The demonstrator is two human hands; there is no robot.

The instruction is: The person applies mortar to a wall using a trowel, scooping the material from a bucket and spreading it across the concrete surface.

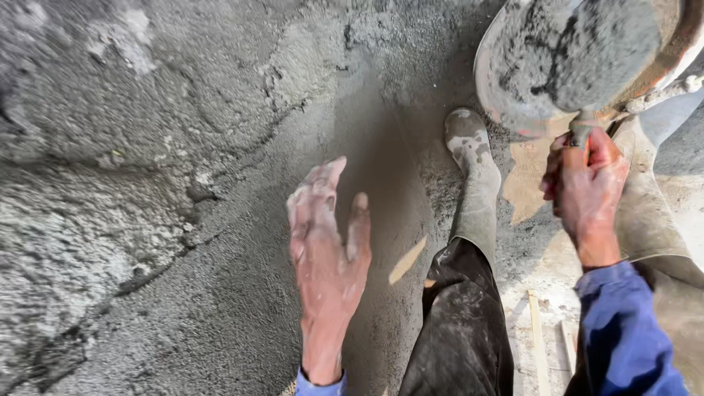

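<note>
A: Your left hand (pixel 328 249)?
B: It was flat and spread, held nothing, against the grey wall (pixel 147 183).
A: Right hand (pixel 584 183)?
B: You had it closed tight round the handle (pixel 579 136) of the trowel (pixel 565 59) (loaded with mortar), raised above your boot (pixel 473 176).

Place: a building site, plastering or masonry work under way.
Wall: rough grey cement render (pixel 132 183), wet, cracked and lumpy.
Tool: a round trowel or pan (pixel 565 59) loaded with grey mortar.
Footwear: a mortar-spattered rubber boot (pixel 475 176).
Ground: gritty, cement-dusted floor (pixel 543 271), with a thin wooden strip (pixel 537 345) lying on it.
</note>
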